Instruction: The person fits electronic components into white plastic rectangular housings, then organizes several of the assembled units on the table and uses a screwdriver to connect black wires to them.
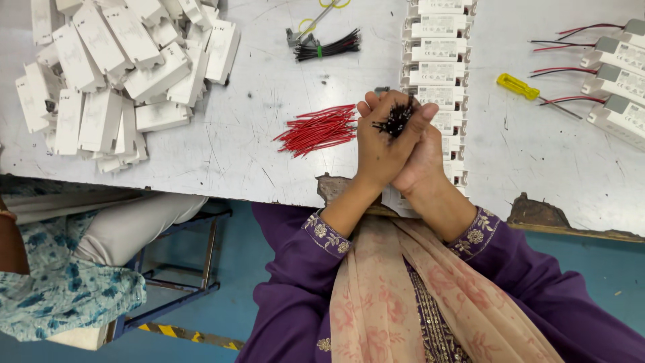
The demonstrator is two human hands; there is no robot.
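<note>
Hands pressed together above the tabletop [255,148]: left hand [384,144] and right hand [423,161] both clench one black wire bundle [398,119], lower wire lengths hidden between the palms.

White rectangular labels [438,48] on white boxes stacked centre; grey-labelled units [621,77] right.

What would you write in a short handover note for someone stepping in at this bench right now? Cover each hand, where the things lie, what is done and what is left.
Left hand and right hand are pressed together above the table edge, gripping one bundle of black wires.
Red wires lie loose on the table left of the hands; a tied black bundle lies further back.
Done: four white boxes at right carry leads.
Left: the row of white boxes and the pile show none.
</note>
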